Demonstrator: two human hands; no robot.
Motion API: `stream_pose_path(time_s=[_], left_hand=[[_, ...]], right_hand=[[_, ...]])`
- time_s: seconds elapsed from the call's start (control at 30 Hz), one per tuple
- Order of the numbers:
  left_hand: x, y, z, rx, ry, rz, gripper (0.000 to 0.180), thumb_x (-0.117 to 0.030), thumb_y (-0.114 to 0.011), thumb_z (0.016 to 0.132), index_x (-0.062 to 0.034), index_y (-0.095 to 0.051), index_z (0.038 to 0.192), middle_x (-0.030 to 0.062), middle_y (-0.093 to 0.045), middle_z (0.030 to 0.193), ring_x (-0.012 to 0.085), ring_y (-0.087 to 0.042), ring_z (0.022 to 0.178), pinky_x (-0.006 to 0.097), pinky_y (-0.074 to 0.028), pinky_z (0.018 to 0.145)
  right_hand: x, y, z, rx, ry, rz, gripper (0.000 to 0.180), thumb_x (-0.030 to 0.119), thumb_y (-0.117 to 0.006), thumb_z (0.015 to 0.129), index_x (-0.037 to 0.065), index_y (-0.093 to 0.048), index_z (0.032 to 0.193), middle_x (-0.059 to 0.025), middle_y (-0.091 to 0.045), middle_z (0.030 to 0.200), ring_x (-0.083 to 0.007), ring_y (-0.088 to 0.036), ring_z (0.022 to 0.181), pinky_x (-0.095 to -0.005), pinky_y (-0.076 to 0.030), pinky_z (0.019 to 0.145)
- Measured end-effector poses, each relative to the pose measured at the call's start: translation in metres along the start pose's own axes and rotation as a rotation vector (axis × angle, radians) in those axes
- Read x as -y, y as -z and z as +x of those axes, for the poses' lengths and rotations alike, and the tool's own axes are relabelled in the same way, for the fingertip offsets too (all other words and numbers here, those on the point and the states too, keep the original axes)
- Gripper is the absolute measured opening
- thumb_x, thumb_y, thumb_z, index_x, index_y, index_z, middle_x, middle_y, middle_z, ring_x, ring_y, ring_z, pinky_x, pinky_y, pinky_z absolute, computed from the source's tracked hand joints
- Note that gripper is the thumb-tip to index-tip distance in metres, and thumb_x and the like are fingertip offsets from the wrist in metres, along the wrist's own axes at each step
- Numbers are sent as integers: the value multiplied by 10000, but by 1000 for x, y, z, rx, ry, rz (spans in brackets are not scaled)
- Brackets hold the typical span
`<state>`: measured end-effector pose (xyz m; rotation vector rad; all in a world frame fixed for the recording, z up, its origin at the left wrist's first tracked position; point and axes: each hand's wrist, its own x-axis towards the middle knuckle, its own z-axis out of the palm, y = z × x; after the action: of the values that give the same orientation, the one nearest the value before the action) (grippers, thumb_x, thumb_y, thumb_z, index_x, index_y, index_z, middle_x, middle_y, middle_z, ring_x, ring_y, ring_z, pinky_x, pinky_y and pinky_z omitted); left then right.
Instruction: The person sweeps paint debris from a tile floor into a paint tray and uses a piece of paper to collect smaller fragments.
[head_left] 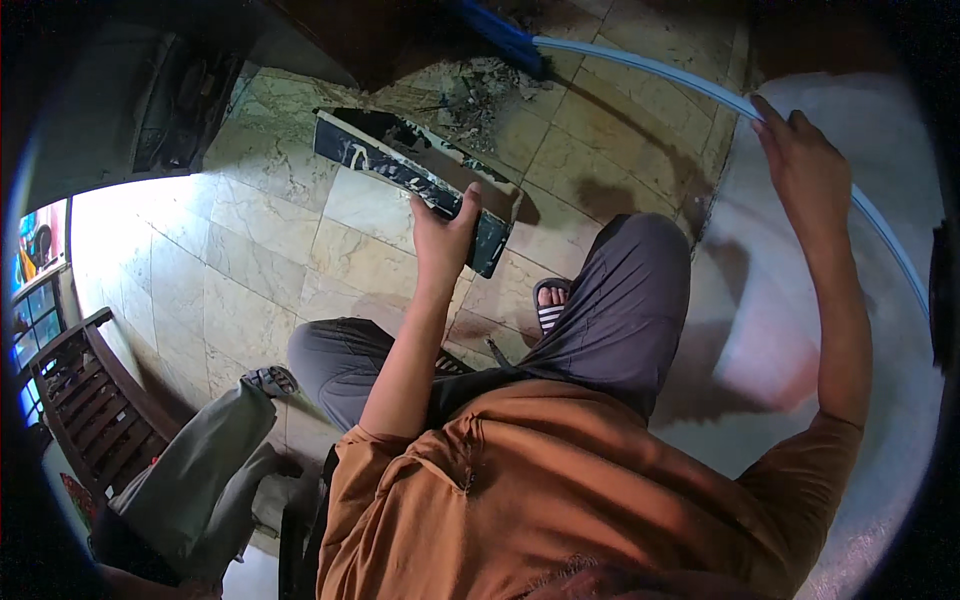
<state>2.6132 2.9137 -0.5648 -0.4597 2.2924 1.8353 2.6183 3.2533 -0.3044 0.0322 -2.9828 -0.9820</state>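
Observation:
My left hand (449,232) is closed round the near edge of a dark dustpan-like tray (385,166), its sides smeared with pale splashes. The tray hangs tilted over the tiles, its far end close to a heap of grey debris (484,100). In my right hand (803,160), raised at the right, is the long pale-blue handle of a broom (660,68). The broom's blue bristle head (502,40) rests at the far side, beside the debris, and partly runs into shadow.
Beige tiles (250,240) cover the floor. A white wall (790,250) stands close on my right. At the left are a wooden slatted bench (100,400) and another person's grey-trousered leg (205,480) with a sandalled foot. Dark furniture (180,110) stands at the far left.

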Motion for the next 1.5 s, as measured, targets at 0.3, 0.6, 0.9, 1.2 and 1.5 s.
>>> stream_pose_path(time_s=[0.3,0.6,0.9,1.2,1.5], left_hand=[[-3,2,-2,12,-14,-48,619,-353,-780,806,80,-440,1091,154,-655,885,200,-640,767,315,-511,702],[-10,6,-7,4,8,-77,603,-409,-764,820,45,-468,1085,113,-612,894,166,-581,781,299,-489,703],[11,4,0,-14,6,-52,590,-426,-760,821,29,-459,1045,92,-595,819,146,-554,713,287,-467,624],[6,12,-5,-13,0,-71,574,-410,-757,826,32,-496,1083,91,-616,880,157,-573,769,296,-481,697],[3,13,-5,6,4,-96,588,-399,-751,835,41,-493,1128,113,-631,953,185,-594,832,313,-491,755]], right_hand=[[-25,8,-6,-145,-49,-187,334,324,-479,979,199,-581,1271,-127,-623,854,-291,-654,711,-405,-545,604],[27,-16,-19,45,96,78,333,317,-483,984,150,-593,1250,-131,-621,814,-289,-649,658,-394,-537,587],[22,-32,-28,121,66,273,333,332,-508,975,129,-636,1206,-145,-650,808,-316,-649,669,-423,-522,625],[-12,-10,-33,260,1,582,344,357,-554,954,99,-686,1139,-167,-689,1036,-348,-663,908,-410,-514,801],[-23,-4,-17,102,6,168,356,363,-508,976,146,-630,1230,-155,-677,886,-320,-664,762,-424,-530,688]])
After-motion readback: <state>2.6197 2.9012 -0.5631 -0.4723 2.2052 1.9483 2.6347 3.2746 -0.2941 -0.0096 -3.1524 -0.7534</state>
